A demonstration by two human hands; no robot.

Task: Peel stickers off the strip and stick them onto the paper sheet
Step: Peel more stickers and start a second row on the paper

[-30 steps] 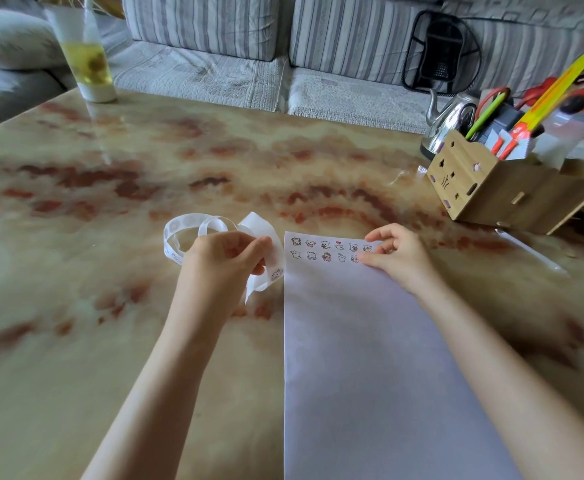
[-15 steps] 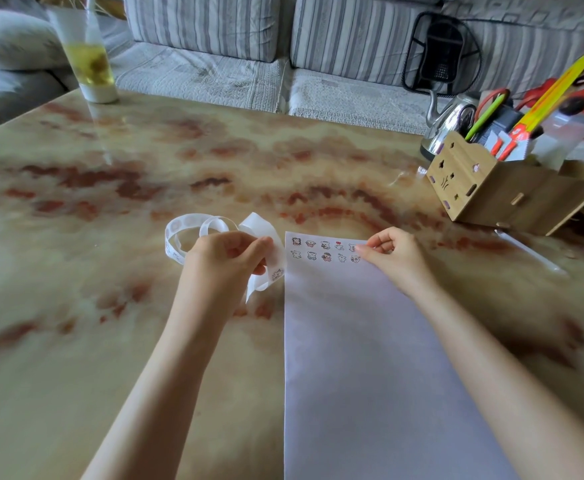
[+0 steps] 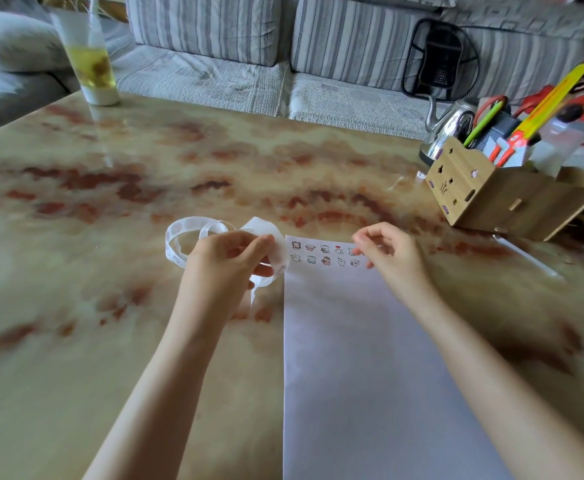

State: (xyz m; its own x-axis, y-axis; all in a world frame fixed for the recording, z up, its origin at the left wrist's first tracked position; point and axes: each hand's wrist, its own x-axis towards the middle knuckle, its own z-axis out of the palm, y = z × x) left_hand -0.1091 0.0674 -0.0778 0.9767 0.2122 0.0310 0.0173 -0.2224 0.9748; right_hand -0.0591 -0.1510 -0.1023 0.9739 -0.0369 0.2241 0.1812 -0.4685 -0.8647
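Hands: left (image 3: 228, 259) pinches strip (image 3: 176, 237); right (image 3: 387, 254) loosely curled, empty.
Change: right lifted off sheet (image 3: 352, 341) — placement done, next peel due.

Home living room, by look of it. Striped grey sofa (image 3: 203, 29) behind marbled bench (image 3: 145, 168). Tall glass of yellow drink (image 3: 91, 60) at far edge. Steel kettle (image 3: 446, 129) and wooden organiser (image 3: 484, 192) holding pens, possibly scissors, at right.

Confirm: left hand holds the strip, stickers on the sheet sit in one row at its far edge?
Not one row: the head view shows the stickers in two rows at the far edge of the paper sheet. The left hand does hold the strip.
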